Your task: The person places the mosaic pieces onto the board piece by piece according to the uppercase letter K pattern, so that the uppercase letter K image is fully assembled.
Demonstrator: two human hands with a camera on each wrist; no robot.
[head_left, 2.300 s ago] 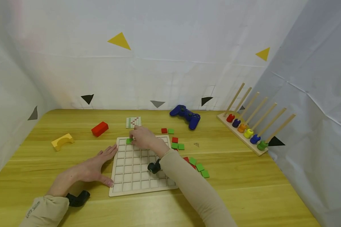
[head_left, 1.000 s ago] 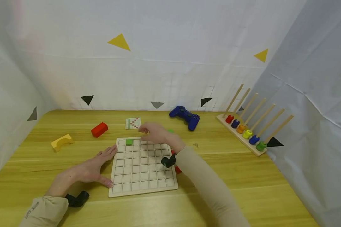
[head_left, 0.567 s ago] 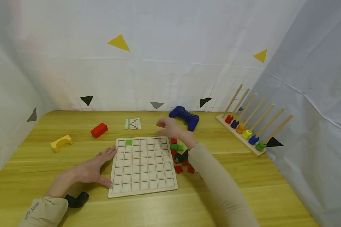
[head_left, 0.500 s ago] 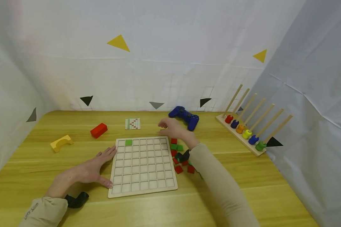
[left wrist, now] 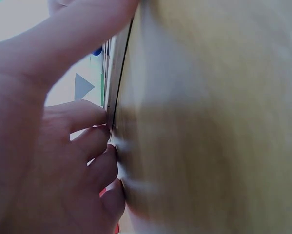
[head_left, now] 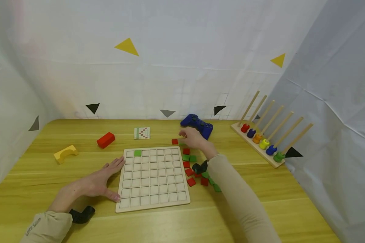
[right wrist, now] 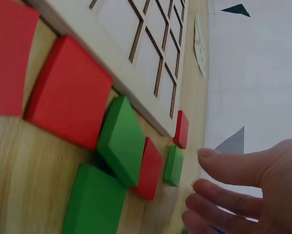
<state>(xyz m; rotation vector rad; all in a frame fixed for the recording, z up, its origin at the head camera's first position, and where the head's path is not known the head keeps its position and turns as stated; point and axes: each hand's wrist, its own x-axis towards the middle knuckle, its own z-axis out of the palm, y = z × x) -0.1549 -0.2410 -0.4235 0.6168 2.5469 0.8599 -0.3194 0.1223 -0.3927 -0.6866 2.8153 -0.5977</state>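
Note:
A pale wooden grid board [head_left: 153, 177] lies on the table, with one green tile [head_left: 138, 153] in its top row near the left. My left hand [head_left: 98, 180] rests beside it, fingertips and thumb touching its left edge, fingers fairly straight. My right hand [head_left: 193, 138] hovers past the far right corner with relaxed fingers and nothing between them. Just below its fingertips lie a green tile [right wrist: 174, 165] and a red tile [right wrist: 181, 129]. Several more red and green tiles, among them a red tile [head_left: 191, 182], lie loosely along the board's right side, some partly covered by the right forearm.
Behind the board lies a small pattern card [head_left: 142, 133]. A blue game controller [head_left: 197, 125] sits just beyond the right hand. At left are a red block [head_left: 106, 139] and a yellow arch block [head_left: 66, 153]. A peg rack [head_left: 260, 144] with coloured beads stands at right.
My right hand has left the green tile in the board's top row and moved right, over to the loose tiles by the far right corner. The left hand has stayed put.

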